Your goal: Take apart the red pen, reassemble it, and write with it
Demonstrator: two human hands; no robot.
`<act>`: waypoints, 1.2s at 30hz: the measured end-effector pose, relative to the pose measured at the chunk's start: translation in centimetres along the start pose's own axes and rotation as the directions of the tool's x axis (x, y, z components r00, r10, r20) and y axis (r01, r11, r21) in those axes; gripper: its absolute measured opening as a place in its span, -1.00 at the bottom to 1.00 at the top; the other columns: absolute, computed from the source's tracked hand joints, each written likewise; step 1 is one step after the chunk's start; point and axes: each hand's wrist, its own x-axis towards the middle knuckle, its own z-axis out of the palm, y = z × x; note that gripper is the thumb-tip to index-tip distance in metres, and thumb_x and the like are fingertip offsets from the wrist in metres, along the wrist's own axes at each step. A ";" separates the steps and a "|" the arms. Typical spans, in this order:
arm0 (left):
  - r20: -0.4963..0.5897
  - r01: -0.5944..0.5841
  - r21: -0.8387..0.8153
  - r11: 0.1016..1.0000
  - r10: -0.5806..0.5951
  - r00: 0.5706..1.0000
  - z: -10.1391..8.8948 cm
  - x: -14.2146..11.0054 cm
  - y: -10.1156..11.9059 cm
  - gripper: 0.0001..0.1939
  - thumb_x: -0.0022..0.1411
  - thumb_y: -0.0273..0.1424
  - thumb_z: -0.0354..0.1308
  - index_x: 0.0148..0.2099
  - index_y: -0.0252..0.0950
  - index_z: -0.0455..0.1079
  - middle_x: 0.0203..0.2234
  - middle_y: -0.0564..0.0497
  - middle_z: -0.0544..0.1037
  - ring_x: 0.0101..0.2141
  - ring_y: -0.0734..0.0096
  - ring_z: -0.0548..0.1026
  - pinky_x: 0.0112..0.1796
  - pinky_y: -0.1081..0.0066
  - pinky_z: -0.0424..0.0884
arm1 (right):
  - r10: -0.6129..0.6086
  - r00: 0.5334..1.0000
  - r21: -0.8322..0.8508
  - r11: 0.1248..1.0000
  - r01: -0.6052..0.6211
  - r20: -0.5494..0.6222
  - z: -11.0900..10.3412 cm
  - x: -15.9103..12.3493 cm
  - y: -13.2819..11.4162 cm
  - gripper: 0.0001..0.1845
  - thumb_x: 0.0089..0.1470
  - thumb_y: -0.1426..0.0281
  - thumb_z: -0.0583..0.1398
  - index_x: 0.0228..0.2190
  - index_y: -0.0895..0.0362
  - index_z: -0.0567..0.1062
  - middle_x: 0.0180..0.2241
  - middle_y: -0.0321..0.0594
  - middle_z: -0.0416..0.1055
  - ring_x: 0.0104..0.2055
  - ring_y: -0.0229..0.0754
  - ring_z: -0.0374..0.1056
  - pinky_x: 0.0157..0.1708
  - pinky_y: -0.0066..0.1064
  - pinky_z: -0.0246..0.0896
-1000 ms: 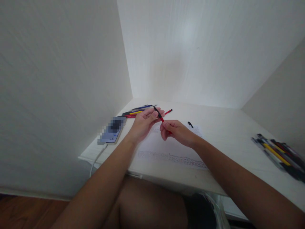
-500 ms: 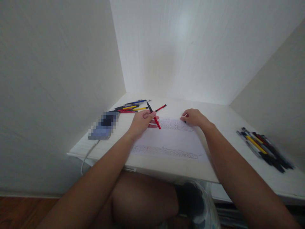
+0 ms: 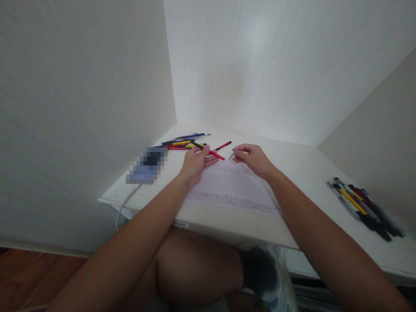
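Observation:
My left hand (image 3: 196,164) pinches a red pen with a black end (image 3: 211,152), holding it nearly level above a white sheet of paper (image 3: 232,188) with lines of scribbles. My right hand (image 3: 251,158) is just right of it, fingers pinched on a small dark pen part (image 3: 231,155) that points towards the red pen's tip. The two hands are a few centimetres apart over the far edge of the paper.
A bunch of coloured pens (image 3: 183,143) and a lone red pen (image 3: 223,145) lie behind my left hand. A phone (image 3: 146,165) on a cable lies at the left of the white desk (image 3: 305,169). Several more pens (image 3: 364,207) lie at the right. Walls close in on three sides.
My right hand left the red pen, reached to the small dark part on the desk, picked it up and brought it back towards the pen. My left hand tilted the pen flatter.

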 end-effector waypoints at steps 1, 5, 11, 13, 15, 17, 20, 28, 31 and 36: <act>-0.004 -0.006 -0.016 1.000 0.006 1.000 0.1 -0.1 0.1 -0.90 0.34 -0.47 0.21 -0.21 -0.37 0.33 -0.28 -0.21 0.59 -0.31 0.29 0.60 -0.14 0.27 0.54 | 0.023 0.999 0.169 0.985 -0.018 -0.026 0.8 -0.3 -0.6 -0.78 0.04 0.26 0.29 -0.32 0.15 0.55 -0.34 -0.15 0.52 -0.32 -0.18 0.45 -0.15 -0.23 0.39; -0.018 -0.045 -0.108 0.993 0.043 0.999 0.3 -0.1 0.3 -0.86 0.34 -0.46 0.20 -0.27 -0.33 0.30 -0.32 -0.17 0.59 -0.28 0.29 0.59 -0.08 0.26 0.52 | 0.095 0.994 0.481 0.875 -0.054 -0.060 3.3 -1.2 -2.8 -0.80 -0.08 0.28 0.37 -0.41 0.12 0.54 -0.32 -0.21 0.49 -0.27 -0.24 0.42 -0.04 -0.27 0.36; -0.047 -0.169 -0.086 0.982 0.166 0.985 0.4 -0.1 0.3 -0.86 0.29 -0.43 0.26 -0.24 -0.36 0.36 -0.28 -0.16 0.59 -0.23 0.28 0.59 -0.10 0.31 0.52 | 0.141 0.984 0.522 0.850 -0.065 -0.108 4.7 -1.7 -3.2 -0.77 -0.08 0.27 0.36 -0.38 0.13 0.53 -0.32 -0.18 0.49 -0.22 -0.20 0.43 -0.03 -0.22 0.38; -0.044 -0.188 -0.090 0.978 0.185 0.982 0.3 0.0 0.2 -0.86 0.28 -0.41 0.28 -0.22 -0.35 0.38 -0.27 -0.16 0.59 -0.21 0.27 0.59 -0.10 0.31 0.52 | 0.155 0.981 0.538 0.840 -0.066 -0.121 4.9 -1.7 -2.8 -0.78 -0.08 0.28 0.37 -0.39 0.13 0.53 -0.32 -0.17 0.50 -0.21 -0.19 0.44 -0.01 -0.22 0.38; -0.033 -0.193 -0.116 0.974 0.191 0.981 0.2 0.2 0.0 -0.85 0.26 -0.40 0.29 -0.19 -0.33 0.39 -0.28 -0.14 0.59 -0.18 0.24 0.58 -0.08 0.28 0.52 | 0.161 0.982 0.558 0.826 -0.077 -0.103 5.0 -1.7 -2.6 -0.79 -0.08 0.29 0.37 -0.39 0.14 0.53 -0.32 -0.17 0.50 -0.21 -0.20 0.44 0.00 -0.22 0.38; -0.016 -0.194 -0.133 0.972 0.193 0.981 0.2 0.4 -0.1 -0.83 0.25 -0.40 0.30 -0.17 -0.32 0.40 -0.28 -0.13 0.59 -0.17 0.24 0.58 -0.07 0.26 0.52 | 0.165 0.983 0.573 0.815 -0.090 -0.080 5.0 -1.7 -2.6 -0.79 -0.10 0.30 0.38 -0.41 0.14 0.54 -0.33 -0.17 0.51 -0.24 -0.22 0.44 0.00 -0.23 0.38; -0.026 -0.182 -0.138 0.974 0.180 0.983 0.2 0.4 -0.1 -0.85 0.26 -0.41 0.28 -0.19 -0.33 0.38 -0.30 -0.14 0.59 -0.22 0.26 0.59 -0.07 0.25 0.53 | 0.165 0.983 0.546 0.833 -0.096 -0.079 4.8 -1.7 -2.5 -0.78 -0.12 0.30 0.39 -0.42 0.15 0.55 -0.35 -0.18 0.51 -0.28 -0.23 0.44 -0.03 -0.23 0.40; -0.001 -0.178 -0.067 0.982 0.178 0.984 0.2 -0.2 0.3 -0.83 0.28 -0.41 0.27 -0.24 -0.36 0.33 -0.29 -0.18 0.59 -0.26 0.29 0.60 -0.11 0.30 0.53 | 0.112 0.987 0.448 0.893 -0.050 -0.114 4.3 -1.3 -1.8 -0.77 -0.11 0.27 0.38 -0.40 0.13 0.54 -0.38 -0.18 0.51 -0.31 -0.20 0.45 -0.11 -0.20 0.43; -0.028 -0.191 -0.053 0.980 0.190 0.981 0.3 -0.2 0.4 -0.83 0.27 -0.42 0.27 -0.25 -0.35 0.33 -0.29 -0.17 0.59 -0.27 0.30 0.60 -0.13 0.32 0.53 | 0.101 0.990 0.454 0.890 -0.047 -0.096 4.3 -1.3 -1.6 -0.77 -0.10 0.27 0.38 -0.40 0.12 0.55 -0.36 -0.18 0.52 -0.30 -0.20 0.46 -0.10 -0.20 0.43; -0.021 -0.195 -0.056 0.979 0.194 0.981 0.3 -0.2 0.4 -0.84 0.27 -0.42 0.28 -0.25 -0.34 0.34 -0.32 -0.13 0.60 -0.29 0.31 0.59 -0.13 0.31 0.54 | 0.087 0.993 0.498 0.866 -0.035 -0.083 4.4 -1.4 -1.6 -0.76 -0.12 0.28 0.42 -0.41 0.13 0.56 -0.37 -0.21 0.52 -0.34 -0.24 0.45 -0.09 -0.21 0.44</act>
